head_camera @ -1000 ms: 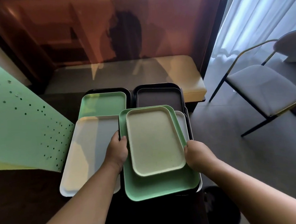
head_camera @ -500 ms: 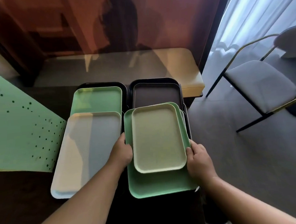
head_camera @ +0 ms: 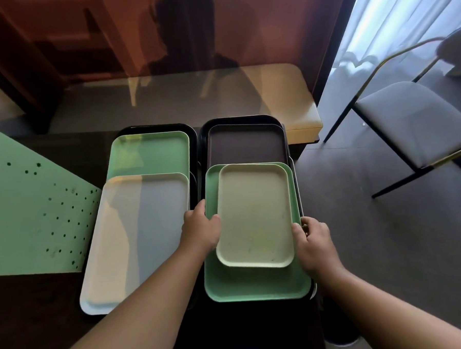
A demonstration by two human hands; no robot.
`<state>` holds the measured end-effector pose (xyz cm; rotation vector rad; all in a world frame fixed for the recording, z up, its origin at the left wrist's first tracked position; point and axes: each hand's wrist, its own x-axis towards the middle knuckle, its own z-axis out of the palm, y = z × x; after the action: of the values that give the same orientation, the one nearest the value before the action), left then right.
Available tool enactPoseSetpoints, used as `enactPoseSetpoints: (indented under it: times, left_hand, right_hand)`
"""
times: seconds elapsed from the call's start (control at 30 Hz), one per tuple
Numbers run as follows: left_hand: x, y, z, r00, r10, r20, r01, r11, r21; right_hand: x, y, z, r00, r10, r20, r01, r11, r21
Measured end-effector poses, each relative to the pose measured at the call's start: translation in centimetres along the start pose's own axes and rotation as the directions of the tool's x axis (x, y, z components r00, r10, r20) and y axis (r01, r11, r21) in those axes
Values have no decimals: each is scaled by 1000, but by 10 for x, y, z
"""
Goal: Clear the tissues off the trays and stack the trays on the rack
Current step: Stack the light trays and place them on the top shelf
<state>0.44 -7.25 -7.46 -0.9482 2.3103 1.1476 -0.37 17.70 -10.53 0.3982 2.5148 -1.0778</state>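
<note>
A small cream tray [head_camera: 254, 215] lies on top of a larger green tray [head_camera: 254, 285], which rests on a stack with white and black rims showing beneath. My left hand [head_camera: 200, 229] grips the cream tray's left edge. My right hand [head_camera: 311, 242] holds its right edge, fingers curled over the rim. Behind this stack sits a dark brown tray [head_camera: 246, 146] inside a black one. To the left lie a large white tray [head_camera: 136, 240] and, behind it, a green tray [head_camera: 151, 154]. No tissues are visible.
A green perforated panel [head_camera: 31, 214] leans at the left. A cushioned bench [head_camera: 286, 96] stands behind the dark table [head_camera: 31, 318]. A grey chair with gold and black legs [head_camera: 414, 127] stands on the floor at the right, near a curtain.
The view has shifted, and both hands have slid the cream tray slightly right and squared it on the green tray. My right hand's fingers now curl over the tray's rim.
</note>
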Motion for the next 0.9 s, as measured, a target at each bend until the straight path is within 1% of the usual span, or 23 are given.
enactPoseSetpoints:
  times: [0.07,0.13,0.2,0.23,0.33,0.43,0.5,0.6,0.7,0.83,0.9]
  left_hand:
    - [-2,3,1,1000,-13,-12,13,1000,-17]
    - [-1,8,2,999,-7,-44,6,1000,-24]
    - [1,10,4,997,-21,-69,19,999,-39]
    - [2,9,5,996,-37,-77,33,998,-52]
    - [-1,7,4,993,-73,-95,60,990,-128]
    - [2,14,1,990,-55,-129,24,973,-228]
    - [8,30,-8,986,-32,-162,-12,964,-265]
    - [22,55,-22,982,11,-188,-70,948,-310]
    - [40,69,-32,983,50,-179,-100,953,-286]
    - [68,76,-33,982,100,-162,-125,980,-153]
    - [78,77,-29,983,110,-145,-129,984,-123]
  right_hand:
    - [3,-4,2,998,46,47,-47,999,15]
    - [8,-9,2,993,88,79,-86,996,-22]
    - [11,-15,3,990,117,85,-112,992,-58]
    - [12,-17,3,989,128,73,-124,991,-48]
    - [9,-18,3,989,146,0,-146,987,69]
    - [14,-24,1,985,159,-66,-141,966,217]
    - [26,-33,2,984,151,-92,-123,958,258]
    - [49,-52,0,985,140,-97,-109,957,270]
    - [77,-70,-6,991,110,-76,-88,964,251]
    - [102,-84,-10,995,84,-47,-74,981,180]
    - [109,-87,-12,997,77,-30,-72,989,131]
